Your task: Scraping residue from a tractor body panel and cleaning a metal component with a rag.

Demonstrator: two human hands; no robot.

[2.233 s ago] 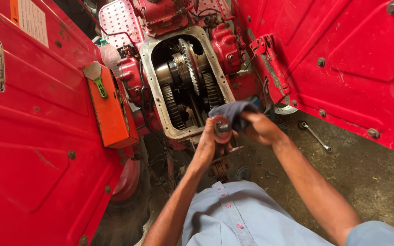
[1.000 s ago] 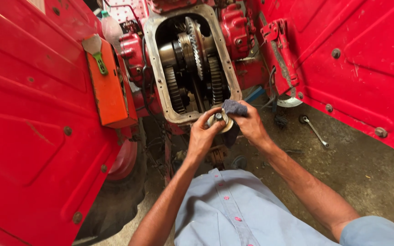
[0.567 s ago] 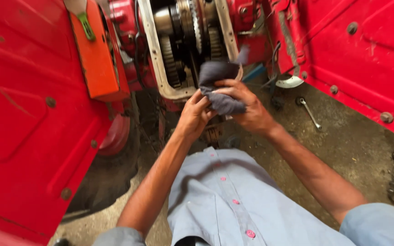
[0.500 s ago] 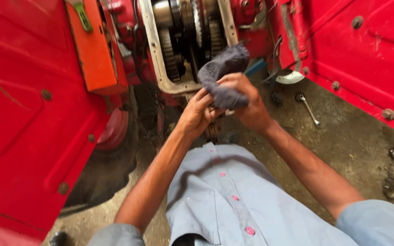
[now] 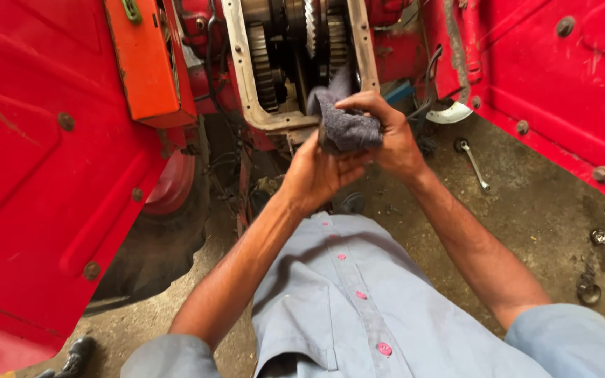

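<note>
Gripping a grey rag (image 5: pixel 344 126) with curled fingers, both the left hand (image 5: pixel 316 171) and right hand (image 5: pixel 386 136) hover just below the open gear housing's rim (image 5: pixel 274 120), with red panels (image 5: pixel 36 140) close on either side.

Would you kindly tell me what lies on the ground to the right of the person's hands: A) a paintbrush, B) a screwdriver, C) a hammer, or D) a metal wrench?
D: a metal wrench lies on the dirty floor, beyond the right hand gripping the grey rag.
</note>
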